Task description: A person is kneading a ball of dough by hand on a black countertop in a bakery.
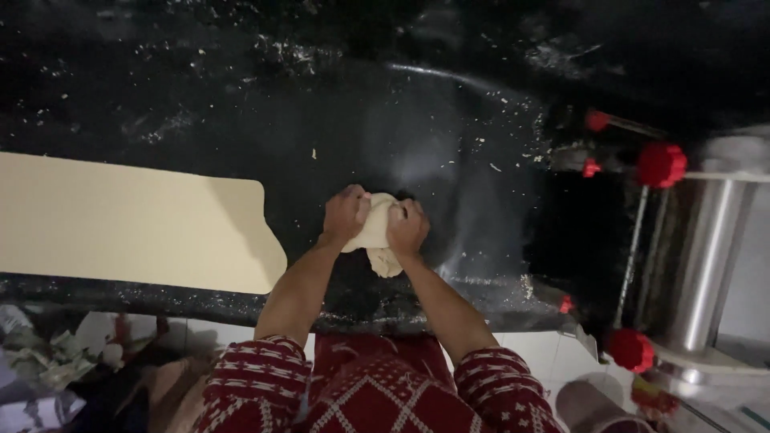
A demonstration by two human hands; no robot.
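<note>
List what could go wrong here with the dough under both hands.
1. The dough sits close to the dark counter's front edge; a hard push might send it over.
2. The left hand and right hand press bare, so dough may stick to them.
3. Crumbs scattered on the counter could get worked in.

A black, flour-speckled counter (200, 104) carries a pale rolled dough sheet (128, 220), a dough lump (379, 236), and a steel roller machine (698, 256).
</note>
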